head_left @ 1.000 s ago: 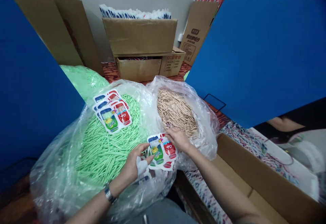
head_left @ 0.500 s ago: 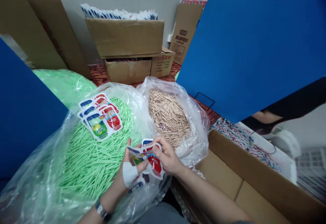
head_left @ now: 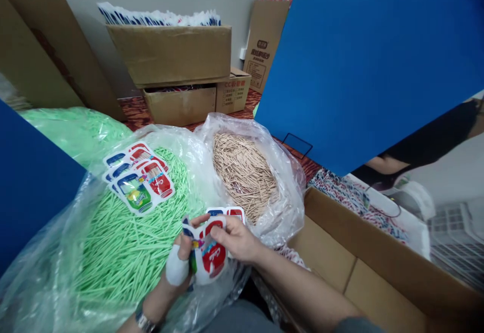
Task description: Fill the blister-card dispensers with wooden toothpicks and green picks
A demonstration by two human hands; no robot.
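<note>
Crinkled see-through plastic bags [head_left: 287,191] surround thin, straight sticks: green sticks [head_left: 124,247] left of my grip, tan sticks [head_left: 245,171] just beyond it. My left grip [head_left: 183,250], with a white wrap [head_left: 176,267], and my right grip [head_left: 236,239] both pinch a packet [head_left: 214,261] between them. It is glossy and white-edged, bent down the middle, its red "Cola" jar facing me. A second packet [head_left: 236,213] shows behind my right fingers; whether I hold it, I cannot tell. Left and beyond, more packets [head_left: 147,184] overlap on the green sticks. Rightward stands an open-topped cardboard box [head_left: 381,237], its tall wall slanting away.
</note>
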